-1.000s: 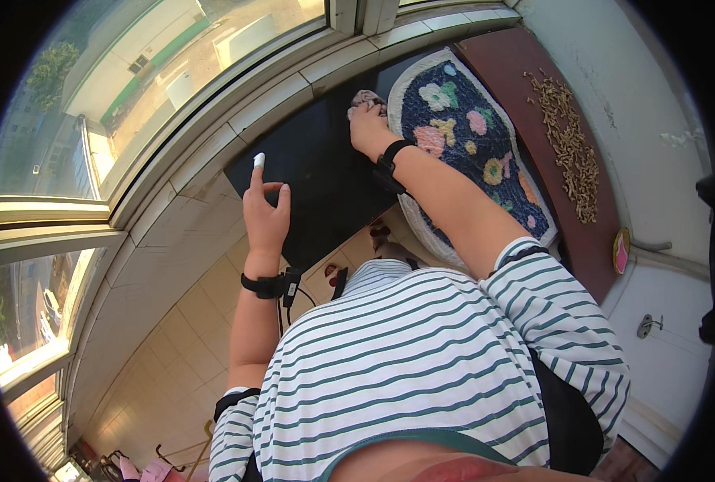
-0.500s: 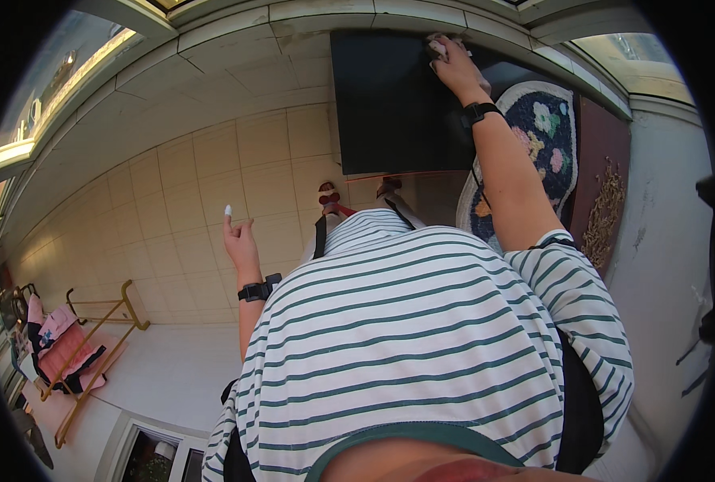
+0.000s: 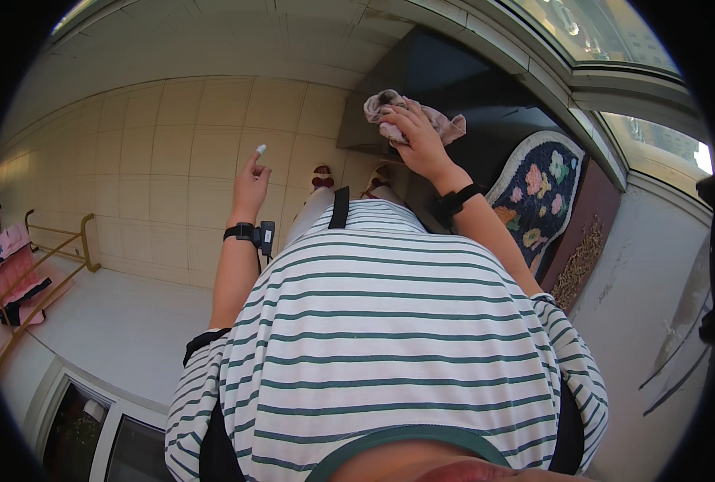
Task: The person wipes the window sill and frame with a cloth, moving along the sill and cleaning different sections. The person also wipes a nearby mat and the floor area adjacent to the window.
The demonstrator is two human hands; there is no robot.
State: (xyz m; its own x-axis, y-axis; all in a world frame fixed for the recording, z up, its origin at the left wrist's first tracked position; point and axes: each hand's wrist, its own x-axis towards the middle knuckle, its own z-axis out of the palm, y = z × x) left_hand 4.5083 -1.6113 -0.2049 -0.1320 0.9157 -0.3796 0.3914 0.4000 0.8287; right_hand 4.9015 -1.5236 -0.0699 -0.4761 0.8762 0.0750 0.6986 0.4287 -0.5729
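A crumpled, pale pink rag [image 3: 452, 127] with dark smudges is in my right hand [image 3: 418, 145], its fingers closed over the cloth. That hand is over the near left part of a black, flat-topped cabinet [image 3: 462, 84]; whether the rag touches the surface, I cannot tell. My left hand [image 3: 250, 189] hangs free over the tiled floor, apart from everything. Its index finger stretches out, with a white covering [image 3: 261, 149] on the tip, and the other fingers are loosely bent. Nothing is in it.
Right of the cabinet lies a dark blue flowered mat [image 3: 538, 189], beside a brown surface bearing dried stalks [image 3: 578, 265]. A window [image 3: 606, 36] runs along the far right. At the left stands a gold-coloured rack [image 3: 84, 241] with pink cloths. My sandalled feet [image 3: 322, 177] are below.
My right hand has come back from the cabinet's far edge toward me and to the left, bringing the rag. My left hand has risen slightly and shifted right; the view has turned.
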